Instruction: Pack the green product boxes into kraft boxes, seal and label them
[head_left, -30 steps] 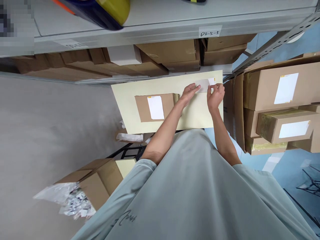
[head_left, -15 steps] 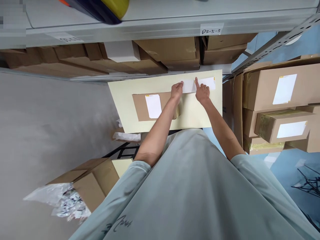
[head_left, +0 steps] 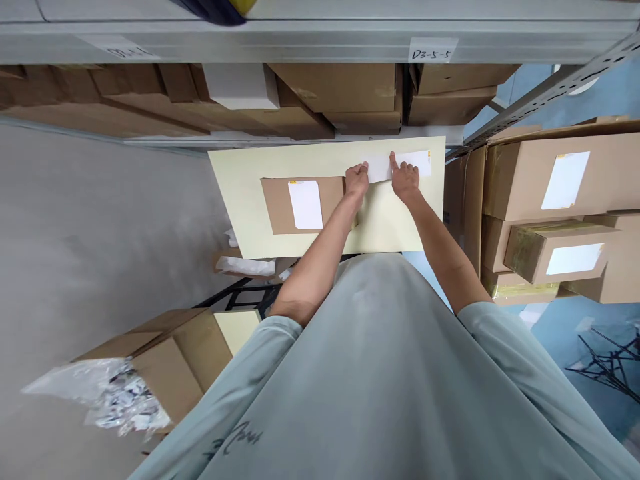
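A cream-coloured board (head_left: 385, 233) lies before me. On it, a strip of white labels runs from a left piece (head_left: 379, 171) to a right piece (head_left: 417, 161) with a small yellow mark at its end. The left end is pinched in the closed fingers of my left hand (head_left: 357, 180). My right hand (head_left: 405, 179) rests on the strip, one finger stretched out and pressing it near the middle, the others curled. Left of my hands sits a small cardboard box (head_left: 333, 193) with a white label (head_left: 305, 205) on top; my left forearm partly covers it.
A grey metal shelf (head_left: 300, 43) marked D3-5-5 holds several cardboard boxes (head_left: 330, 87) beyond the board. Labelled cartons (head_left: 520, 180) are stacked at right. An open carton (head_left: 170, 373) with a plastic bag (head_left: 120, 393) stands at lower left.
The whole view has shifted slightly. Both hands stay at the label strip; my left hand has hardly moved, and the left piece's lower edge now slants more.
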A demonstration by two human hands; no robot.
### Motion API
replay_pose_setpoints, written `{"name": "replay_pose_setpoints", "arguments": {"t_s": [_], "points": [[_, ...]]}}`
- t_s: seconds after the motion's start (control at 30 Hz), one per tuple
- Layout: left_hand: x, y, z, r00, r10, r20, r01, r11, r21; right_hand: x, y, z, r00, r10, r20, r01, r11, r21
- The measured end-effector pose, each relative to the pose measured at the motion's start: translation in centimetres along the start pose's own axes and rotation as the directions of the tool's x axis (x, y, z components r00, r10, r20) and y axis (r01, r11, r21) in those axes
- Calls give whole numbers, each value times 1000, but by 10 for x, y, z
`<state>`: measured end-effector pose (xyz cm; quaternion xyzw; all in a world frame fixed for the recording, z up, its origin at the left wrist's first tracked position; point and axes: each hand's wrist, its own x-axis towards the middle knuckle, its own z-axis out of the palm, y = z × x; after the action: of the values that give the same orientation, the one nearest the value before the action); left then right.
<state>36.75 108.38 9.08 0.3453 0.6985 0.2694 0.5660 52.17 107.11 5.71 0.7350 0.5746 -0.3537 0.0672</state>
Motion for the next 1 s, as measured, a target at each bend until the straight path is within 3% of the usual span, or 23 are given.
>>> {"name": "replay_pose_setpoints", "arguments": {"t_s": [0.27,0.37,0.5,0.67,0.8,0.87,1.0], "points": [[-17,3,3,998,65,-16,-64,997,31,2,6,-1,999,-12,31,13,1000,-14],[-26,3,2,994,87,-70,-85,996,27,0,10,-4,999,-27,33,28,999,-28],[-47,10,-9,988,122,-94,-123,992,0,-6,7,-12,1000,-15,14,14,1000,19],[-95,31,-58,994,98,-48,-102,991,-85,-16,-1,-24,993,17,-121,15,965,262],[-134,43,-117,997,73,8,-71,989,-126,-41,-7,-38,993,98,-65,-67,928,366],[-149,43,-145,997,73,9,-71,988,-138,-73,-18,-43,998,59,-31,-31,830,557],[-166,38,-185,996,72,-44,-78,984,-161,-169,-69,-39,983,-173,-58,142,523,841]]}}
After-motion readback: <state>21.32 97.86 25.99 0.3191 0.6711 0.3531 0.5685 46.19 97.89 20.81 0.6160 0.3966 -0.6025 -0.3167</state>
